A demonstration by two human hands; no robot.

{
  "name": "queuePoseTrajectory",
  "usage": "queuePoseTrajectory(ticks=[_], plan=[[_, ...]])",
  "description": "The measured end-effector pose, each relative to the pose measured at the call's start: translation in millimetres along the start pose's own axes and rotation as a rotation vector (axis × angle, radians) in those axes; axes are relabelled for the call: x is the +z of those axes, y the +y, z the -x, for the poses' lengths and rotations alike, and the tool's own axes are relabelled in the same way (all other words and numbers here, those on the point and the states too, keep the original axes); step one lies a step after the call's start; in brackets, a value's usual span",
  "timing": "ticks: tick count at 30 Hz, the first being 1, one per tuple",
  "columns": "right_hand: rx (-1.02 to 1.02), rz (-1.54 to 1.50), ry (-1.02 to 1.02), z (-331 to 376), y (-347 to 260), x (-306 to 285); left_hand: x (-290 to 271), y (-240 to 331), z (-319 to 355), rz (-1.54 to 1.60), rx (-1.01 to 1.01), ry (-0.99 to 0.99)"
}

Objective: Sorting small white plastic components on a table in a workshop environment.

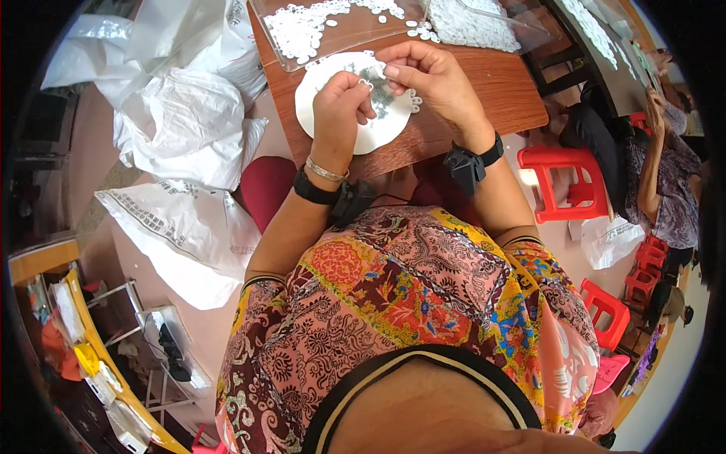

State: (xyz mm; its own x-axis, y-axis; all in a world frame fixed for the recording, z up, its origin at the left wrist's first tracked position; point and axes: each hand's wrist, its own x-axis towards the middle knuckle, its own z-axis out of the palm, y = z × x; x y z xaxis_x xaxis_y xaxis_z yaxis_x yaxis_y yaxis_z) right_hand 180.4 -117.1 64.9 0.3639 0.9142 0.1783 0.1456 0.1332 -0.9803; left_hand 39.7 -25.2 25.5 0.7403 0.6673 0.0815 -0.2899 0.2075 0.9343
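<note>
— Hands? — Left hand (342,97) and right hand (425,76), upper centre, both pinched shut on a small white ring (375,74).
— Beneath? — White plate (327,97) on brown table (484,89).

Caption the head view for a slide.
Both hands, left and right, pinch small white pieces over a white plate on a wooden table, trays of pieces behind.
</note>
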Motion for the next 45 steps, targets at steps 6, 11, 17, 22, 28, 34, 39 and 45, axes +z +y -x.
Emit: queuePoseTrajectory(ticks=[6, 11, 17, 22, 28, 34, 39, 45], plan=[[-0.009, 0.023, -0.04, 1, 2, 0, 2, -1, 2, -0.018, -0.008, -0.006], [-0.019, 0.069, -0.019, 1, 0, 0, 3, 0, 3, -0.001, -0.009, 0.001], [-0.024, 0.082, -0.044, 1, 1, 0, 2, -2, 4, -0.019, -0.018, -0.017], [-0.013, 0.104, -0.061, 2, 0, 0, 1, -3, 4, -0.021, -0.02, -0.014], [-0.029, 0.186, -0.05, 2, 1, 2, 1, -4, 5, -0.077, 0.024, -0.008], [-0.026, 0.222, -0.062, 4, 1, 6, 1, -5, 6, -0.103, 0.036, -0.003], [-0.037, 0.254, -0.067, 7, 4, 9, -1, -9, 6, -0.05, -0.006, 0.006], [-0.056, 0.284, -0.025, 14, 7, 15, 0, -8, 8, 0.064, -0.085, 0.019]])
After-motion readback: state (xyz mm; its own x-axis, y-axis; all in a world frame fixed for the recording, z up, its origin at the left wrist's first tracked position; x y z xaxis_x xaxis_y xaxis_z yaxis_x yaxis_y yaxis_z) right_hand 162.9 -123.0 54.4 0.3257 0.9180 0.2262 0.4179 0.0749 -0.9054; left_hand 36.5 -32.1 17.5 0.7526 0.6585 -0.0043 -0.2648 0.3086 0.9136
